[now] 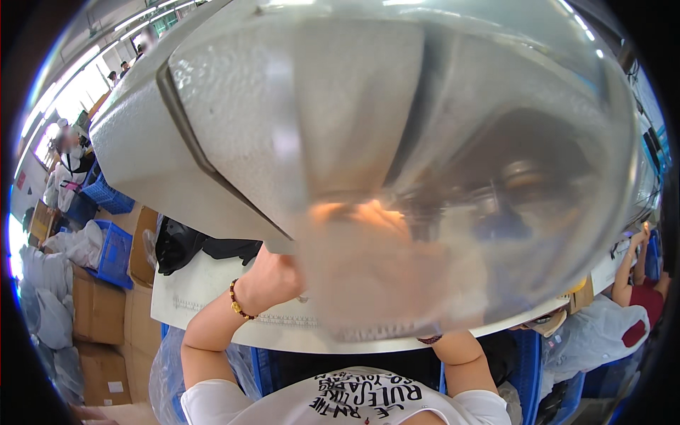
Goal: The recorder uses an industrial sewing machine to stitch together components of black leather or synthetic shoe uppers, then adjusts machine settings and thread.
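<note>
A large pale machine head (219, 120), shaped like an industrial sewing machine's, fills the upper view. A clear curved plastic shield (524, 120) bulges in front of it and blurs what lies behind. My left hand (273, 280), with a beaded bracelet on the wrist, rests low by the machine's lower edge; its fingers disappear behind the shield. My right hand (418, 283) shows only as a smear through the plastic, close to an orange glow. What either hand holds cannot be made out. Black cloth (184, 244) lies on the white worktable (212, 297) left of my left hand.
Ruler marks run along the table's near edge. Blue crates (113, 255), cardboard boxes (99, 304) and plastic-wrapped bundles (46, 283) stand on the left. A blue crate (530, 368) and a clear bag (588, 333) sit at right, near another person's arm (623, 273).
</note>
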Motion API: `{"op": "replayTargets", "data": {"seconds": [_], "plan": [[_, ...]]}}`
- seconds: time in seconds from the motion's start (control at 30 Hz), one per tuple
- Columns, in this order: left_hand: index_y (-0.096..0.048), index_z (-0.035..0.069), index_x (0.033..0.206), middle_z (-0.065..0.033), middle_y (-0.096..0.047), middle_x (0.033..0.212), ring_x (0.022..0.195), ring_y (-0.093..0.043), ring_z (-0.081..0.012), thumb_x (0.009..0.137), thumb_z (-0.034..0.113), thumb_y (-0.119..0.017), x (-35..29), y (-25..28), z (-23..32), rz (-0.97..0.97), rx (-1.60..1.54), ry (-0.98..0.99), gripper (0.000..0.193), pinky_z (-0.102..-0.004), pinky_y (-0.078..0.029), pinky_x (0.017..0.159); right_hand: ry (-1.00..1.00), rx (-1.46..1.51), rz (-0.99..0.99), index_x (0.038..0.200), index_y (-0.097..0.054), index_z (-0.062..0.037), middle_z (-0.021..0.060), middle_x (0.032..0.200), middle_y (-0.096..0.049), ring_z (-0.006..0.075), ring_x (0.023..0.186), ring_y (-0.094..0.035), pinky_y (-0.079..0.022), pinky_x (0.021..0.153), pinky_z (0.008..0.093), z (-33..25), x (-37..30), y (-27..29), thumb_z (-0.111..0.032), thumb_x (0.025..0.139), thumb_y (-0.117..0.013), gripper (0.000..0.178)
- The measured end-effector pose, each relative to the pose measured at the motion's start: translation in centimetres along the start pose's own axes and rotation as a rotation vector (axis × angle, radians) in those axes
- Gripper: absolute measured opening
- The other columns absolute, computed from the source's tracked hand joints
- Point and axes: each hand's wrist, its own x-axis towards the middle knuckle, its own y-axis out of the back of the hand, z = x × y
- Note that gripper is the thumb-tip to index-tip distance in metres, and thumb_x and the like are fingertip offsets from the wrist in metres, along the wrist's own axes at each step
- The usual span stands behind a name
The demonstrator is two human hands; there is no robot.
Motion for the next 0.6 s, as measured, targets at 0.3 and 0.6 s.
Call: {"op": "replayTargets", "data": {"seconds": [0.3,0.6], "plan": [[-0.061,0.008,0.080,-0.0018,-0.056,0.073,0.064,-0.059,-0.0166,0.076,0.010,-0.062,0.03,-0.34,0.13,-0.013,0.052,0.002,0.005,-0.0281,-0.051,0.059,-0.080,0.263,-0.018,0.084,-0.061,-0.0066,0.0105,0.085,-0.057,0.0253,0.073,-0.058,-0.049,0.060,0.0333,0.55,0.66,0.02,-0.010,0.066,-0.059,0.019],[-0.062,0.005,0.075,-0.0026,-0.053,0.071,0.060,-0.053,-0.0157,0.074,0.010,-0.065,0.07,-0.58,0.75,0.007,-0.033,0.067,0.006,-0.0280,-0.045,0.054,-0.141,0.366,0.029,0.098,-0.060,-0.0054,0.0141,0.094,-0.059,0.0308,0.082,-0.059,-0.050,0.069,0.0399,0.74,0.41,-0.42,-0.009,0.059,-0.063,0.039]]}}
